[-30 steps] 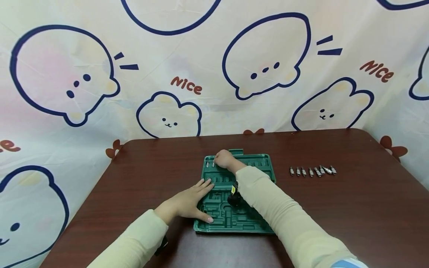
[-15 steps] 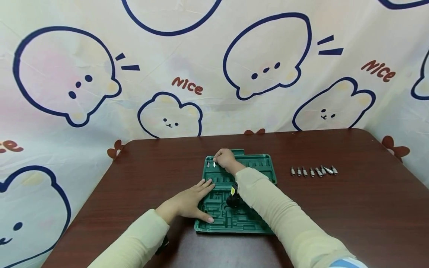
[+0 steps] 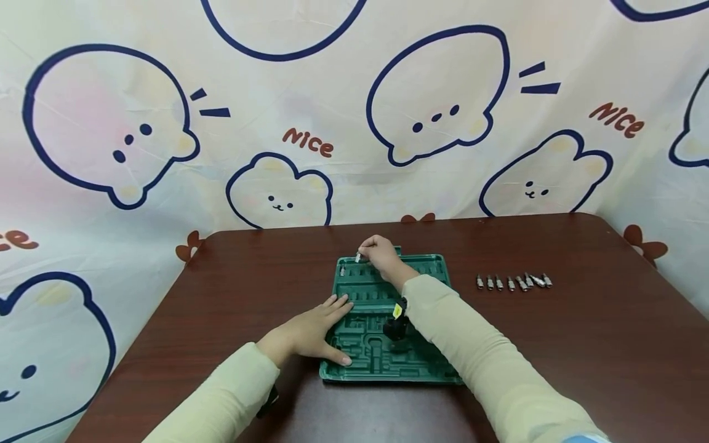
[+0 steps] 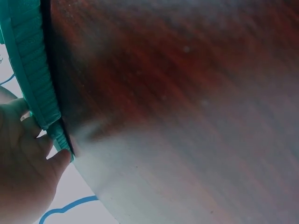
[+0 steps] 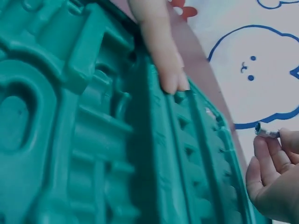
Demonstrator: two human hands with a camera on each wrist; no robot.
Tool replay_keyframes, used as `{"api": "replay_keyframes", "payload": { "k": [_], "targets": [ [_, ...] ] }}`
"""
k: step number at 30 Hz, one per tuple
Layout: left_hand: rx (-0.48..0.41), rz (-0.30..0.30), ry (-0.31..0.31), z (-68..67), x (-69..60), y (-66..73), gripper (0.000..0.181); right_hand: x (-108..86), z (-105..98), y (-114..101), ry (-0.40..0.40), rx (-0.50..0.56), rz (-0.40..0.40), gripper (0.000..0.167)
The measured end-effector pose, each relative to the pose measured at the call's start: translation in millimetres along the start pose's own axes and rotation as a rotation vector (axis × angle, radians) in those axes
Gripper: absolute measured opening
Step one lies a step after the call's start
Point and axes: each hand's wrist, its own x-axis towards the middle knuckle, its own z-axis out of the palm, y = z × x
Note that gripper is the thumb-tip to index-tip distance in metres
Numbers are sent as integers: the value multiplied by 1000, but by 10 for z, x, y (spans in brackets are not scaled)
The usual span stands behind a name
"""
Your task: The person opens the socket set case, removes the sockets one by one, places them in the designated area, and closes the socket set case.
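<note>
A green moulded tool case (image 3: 360, 369) lies unfolded on the table. My right hand (image 3: 381, 255) pinches a small silver socket (image 3: 358, 257) over the far left edge of the case. The right wrist view shows the socket (image 5: 267, 131) with its hollow end facing outward, held between thumb and fingers. My left hand (image 3: 310, 332) rests on the left side of the case with its fingers spread. Another small silver piece (image 3: 342, 271) sits in the far left slot of the case. My right wrist and sleeve hide part of the case's right side.
Several silver sockets (image 3: 511, 283) lie in a loose row on the brown table (image 3: 581, 344), right of the case. A patterned cloth (image 3: 354, 111) hangs behind the table's far edge.
My right hand has lifted the socket out of its slot in the case's upper row and moved it slightly away, above the far edge. The left hand stays in place.
</note>
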Motion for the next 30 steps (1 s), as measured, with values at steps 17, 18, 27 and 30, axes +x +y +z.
{"api": "replay_keyframes", "payload": {
  "k": [17,18,27,30],
  "targets": [
    [8,14,-1,2,10,-16,102,-439,-928,42,-19,9,-28,17],
    [9,15,0,7,11,-21,102,-457,-985,51,-9,5,-27,18],
    [18,20,8,12,10,-21,102,-671,-1568,81,58,22,-9,16],
    [22,17,8,2,11,-19,102,-764,-1780,73,84,2,-12,17]
  ]
}}
